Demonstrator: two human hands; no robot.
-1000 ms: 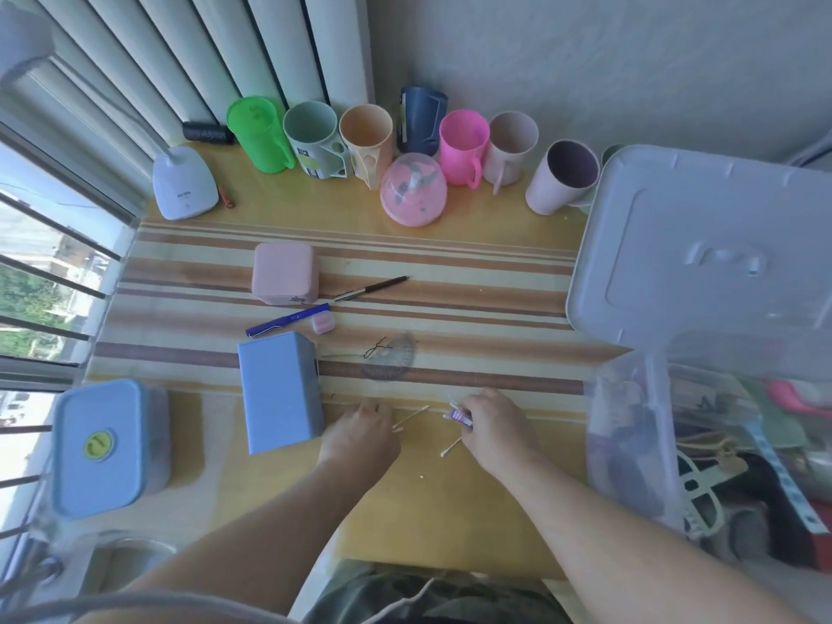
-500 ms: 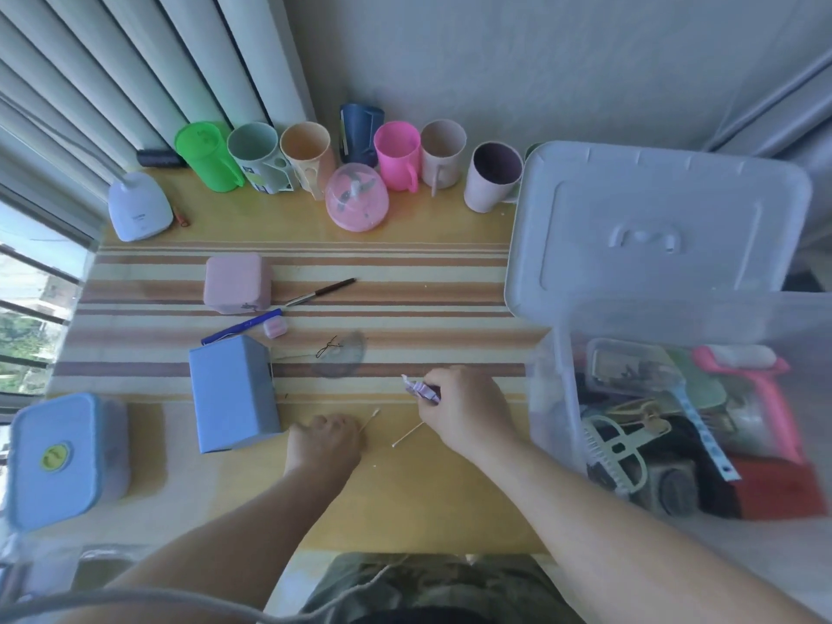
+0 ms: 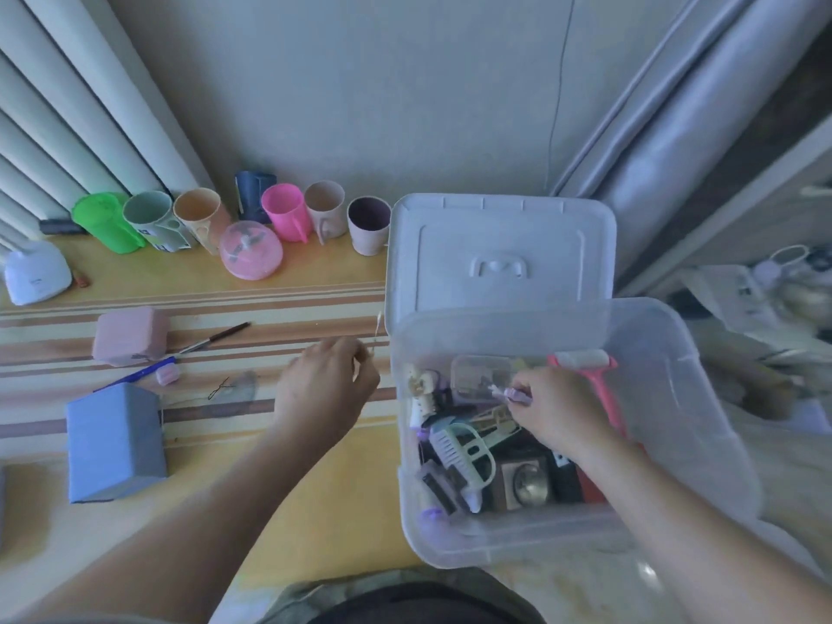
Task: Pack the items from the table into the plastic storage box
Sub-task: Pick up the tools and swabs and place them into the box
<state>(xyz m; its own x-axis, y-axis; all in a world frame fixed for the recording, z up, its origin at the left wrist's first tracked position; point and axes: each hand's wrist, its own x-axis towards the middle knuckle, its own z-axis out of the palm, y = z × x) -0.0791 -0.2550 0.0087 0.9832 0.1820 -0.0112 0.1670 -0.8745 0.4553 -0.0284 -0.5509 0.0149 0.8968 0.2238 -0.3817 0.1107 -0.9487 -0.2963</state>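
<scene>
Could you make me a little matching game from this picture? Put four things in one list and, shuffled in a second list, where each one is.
Things:
1. blue pen
2. pink lint roller
3. cotton swabs
4. round pink case

Places:
A. inside the plastic storage box
B. pinched in the left hand
C. in front of the row of cups
D. on the striped cloth, beside the pink box

Pairs: 1-D, 2-A, 3-B, 4-C

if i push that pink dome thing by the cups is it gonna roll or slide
The pink dome probably slides rather than rolls: it seems to sit on a flat base. It looks like thin translucent plastic, so likely light, and a hard shove might bump the beige cup beside it.
</scene>
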